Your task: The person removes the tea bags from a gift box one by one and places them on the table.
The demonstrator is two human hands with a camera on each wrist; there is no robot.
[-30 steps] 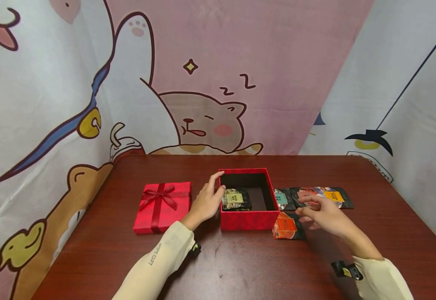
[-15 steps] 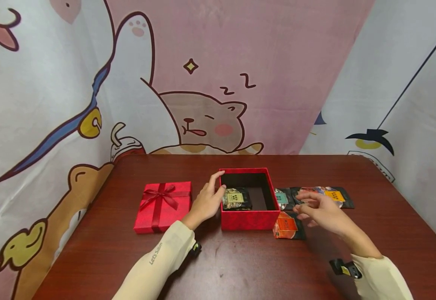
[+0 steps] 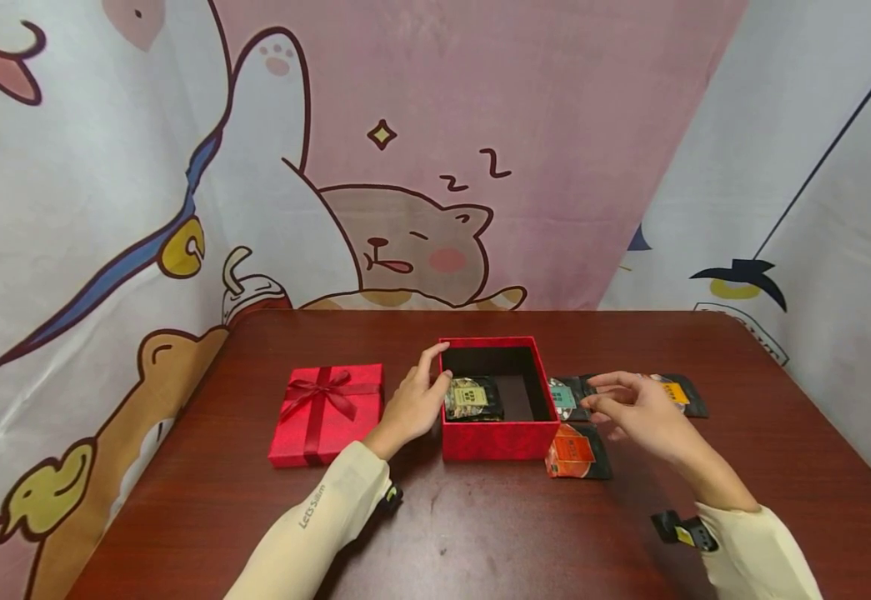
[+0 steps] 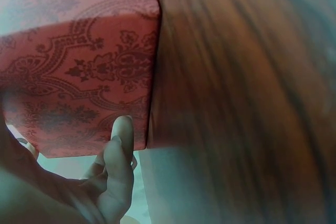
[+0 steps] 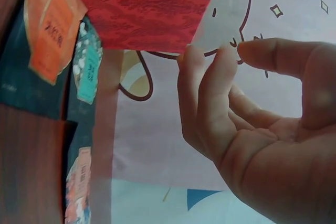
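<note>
My left hand (image 3: 411, 407) rests against the left side of an uncovered red gift box (image 3: 499, 442), index finger at the far corner and thumb at the rim. The left wrist view shows its fingertips on the patterned wall (image 4: 100, 72). A black packet with a pale yellow label (image 3: 471, 397) lies inside the box on the left. My right hand (image 3: 643, 418), loosely curved, hovers right of the box with nothing between thumb and fingers. Below and around it lie a teal-labelled packet (image 3: 563, 398), an orange-labelled packet (image 3: 578, 453) and a yellow-labelled packet (image 3: 681, 392), partly hidden by the hand.
The red lid (image 3: 330, 417) with its ribbon bow sits on the brown table (image 3: 435, 533) left of the box. A cartoon-printed cloth (image 3: 555, 167) hangs behind the table. A small black device is strapped at each wrist.
My right hand has shifted slightly left and up, toward the teal-labelled packet, covering more of the packets behind it. The left hand and the box stay put.
</note>
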